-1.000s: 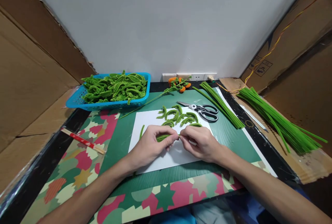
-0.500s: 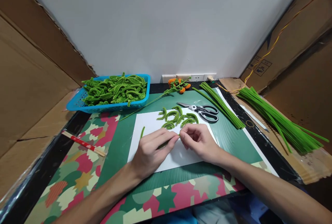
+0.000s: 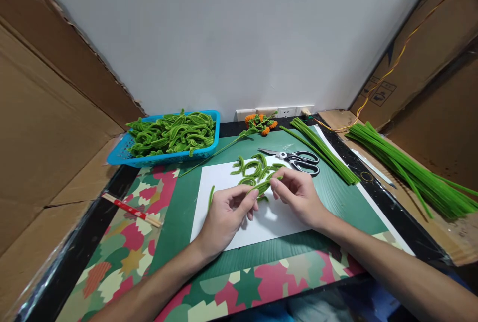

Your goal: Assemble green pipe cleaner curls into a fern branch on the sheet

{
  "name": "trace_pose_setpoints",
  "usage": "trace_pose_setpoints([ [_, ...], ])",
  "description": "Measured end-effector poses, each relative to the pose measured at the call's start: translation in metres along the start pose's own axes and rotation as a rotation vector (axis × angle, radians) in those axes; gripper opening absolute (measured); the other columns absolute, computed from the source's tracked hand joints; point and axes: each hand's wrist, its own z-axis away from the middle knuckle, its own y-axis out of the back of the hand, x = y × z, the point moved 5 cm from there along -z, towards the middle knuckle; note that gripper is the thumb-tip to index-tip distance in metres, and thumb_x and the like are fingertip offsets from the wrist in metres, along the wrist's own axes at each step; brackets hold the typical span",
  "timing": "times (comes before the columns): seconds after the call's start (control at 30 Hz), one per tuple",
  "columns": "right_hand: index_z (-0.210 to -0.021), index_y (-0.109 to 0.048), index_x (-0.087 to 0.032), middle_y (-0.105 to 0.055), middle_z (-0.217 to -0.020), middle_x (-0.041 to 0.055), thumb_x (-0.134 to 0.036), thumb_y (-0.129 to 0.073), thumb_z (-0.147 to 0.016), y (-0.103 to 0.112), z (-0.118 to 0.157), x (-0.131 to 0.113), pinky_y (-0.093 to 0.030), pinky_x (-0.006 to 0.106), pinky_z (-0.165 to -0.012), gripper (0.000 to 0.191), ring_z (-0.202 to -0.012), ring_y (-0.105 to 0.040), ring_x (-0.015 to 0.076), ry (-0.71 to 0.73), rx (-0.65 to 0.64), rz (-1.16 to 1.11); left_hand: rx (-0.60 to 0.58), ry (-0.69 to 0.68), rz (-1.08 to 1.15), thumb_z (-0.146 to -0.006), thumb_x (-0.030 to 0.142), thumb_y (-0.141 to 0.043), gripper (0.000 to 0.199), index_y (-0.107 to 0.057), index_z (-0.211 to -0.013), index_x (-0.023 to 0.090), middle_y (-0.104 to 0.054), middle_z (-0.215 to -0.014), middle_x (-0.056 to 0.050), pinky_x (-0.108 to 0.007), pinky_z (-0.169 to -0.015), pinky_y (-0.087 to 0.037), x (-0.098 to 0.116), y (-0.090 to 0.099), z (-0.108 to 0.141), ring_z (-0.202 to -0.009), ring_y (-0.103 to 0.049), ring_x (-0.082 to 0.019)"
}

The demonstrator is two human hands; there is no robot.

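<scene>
The left hand (image 3: 227,216) hides one end of the fuzzy piece (image 3: 263,186), while the right edge crops the stem bundle (image 3: 413,173).

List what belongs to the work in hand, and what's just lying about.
In the work:
green piece between left hand and right hand
curved pieces
white paper
probably scissors, green stems

Apparently lying about:
red-wrapped chopsticks
orange-flowered sprig
</scene>
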Motion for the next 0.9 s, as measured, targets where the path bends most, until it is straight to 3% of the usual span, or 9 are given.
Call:
trace_pose_setpoints([
  [0.1, -0.079, -0.066, -0.019, -0.056, -0.064, -0.0026, -0.044, -0.063, -0.104, -0.002, 0.002, -0.004, -0.033, 0.024, -0.051, 0.035, -0.055, -0.045, 0.0106, 0.029, 0.009, 0.124, -0.031, 0.021, -0.007, -0.103, 0.046, -0.062, 0.044, -0.069, -0.074, 0.015, -0.061, -0.059, 0.001, -0.018, -0.044, -0.042, -0.002, -0.002, 0.002, -0.047, -0.052, -0.008],
  [0.3, -0.068, -0.063, -0.019, -0.054, -0.058, -0.0022, -0.033, -0.057, -0.104, 0.001, 0.001, -0.007, -0.032, 0.028, -0.055, 0.040, -0.052, -0.043, 0.0109, 0.207, 0.044, 0.463, -0.063, -0.054, -0.179, -0.101, 0.040, -0.067, 0.036, -0.072, -0.076, 0.015, -0.070, -0.067, -0.002, -0.021, -0.059, -0.049, 0.003, -0.008, 0.005, -0.058, -0.063, -0.011],
  [0.43, -0.078, -0.069, -0.018, -0.058, -0.064, -0.0011, -0.036, -0.059, -0.103, 0.002, -0.001, -0.008, -0.036, 0.027, -0.056, 0.032, -0.056, -0.046, 0.0119, 0.136, 0.046, 0.357, -0.092, 0.019, -0.104, -0.098, 0.045, -0.069, 0.040, -0.070, -0.072, 0.015, -0.068, -0.063, -0.001, -0.021, -0.052, -0.046, 0.001, -0.010, 0.006, -0.051, -0.061, -0.011],
  [0.57, -0.081, -0.072, -0.017, -0.062, -0.067, 0.0004, -0.043, -0.059, -0.105, -0.004, 0.000, -0.005, -0.038, 0.025, -0.054, 0.037, -0.058, -0.049, 0.0125, 0.018, -0.049, 0.159, -0.129, 0.120, 0.000, -0.096, 0.053, -0.070, 0.045, -0.069, -0.072, 0.015, -0.066, -0.059, -0.001, -0.019, -0.043, -0.041, -0.004, -0.013, 0.006, -0.045, -0.056, -0.010],
  [0.63, -0.079, -0.072, -0.018, -0.062, -0.067, 0.0007, -0.039, -0.058, -0.106, -0.005, 0.002, -0.004, -0.038, 0.025, -0.054, 0.037, -0.057, -0.050, 0.0122, 0.065, -0.060, 0.226, -0.137, 0.147, 0.009, -0.094, 0.054, -0.071, 0.046, -0.068, -0.071, 0.015, -0.064, -0.057, -0.001, -0.018, -0.041, -0.039, -0.006, -0.014, 0.007, -0.043, -0.054, -0.010],
  [0.8, -0.094, -0.077, -0.018, -0.072, -0.075, 0.0037, -0.021, -0.058, -0.103, -0.005, 0.011, -0.007, -0.046, 0.025, -0.062, 0.021, -0.061, -0.060, 0.0134, 0.399, 0.007, 0.502, -0.200, 0.231, 0.086, -0.094, 0.057, -0.071, 0.046, -0.070, -0.078, 0.014, -0.065, -0.058, -0.001, -0.017, -0.040, -0.038, -0.007, -0.018, 0.009, -0.044, -0.054, -0.010],
  [0.9, -0.093, -0.077, -0.018, -0.074, -0.074, 0.0040, -0.023, -0.060, -0.102, -0.004, 0.008, -0.007, -0.046, 0.025, -0.058, 0.020, -0.059, -0.061, 0.0132, 0.299, 0.018, 0.438, -0.197, 0.210, 0.097, -0.095, 0.056, -0.071, 0.046, -0.070, -0.078, 0.013, -0.065, -0.058, -0.001, -0.017, -0.041, -0.038, -0.006, -0.018, 0.009, -0.044, -0.054, -0.009],
])
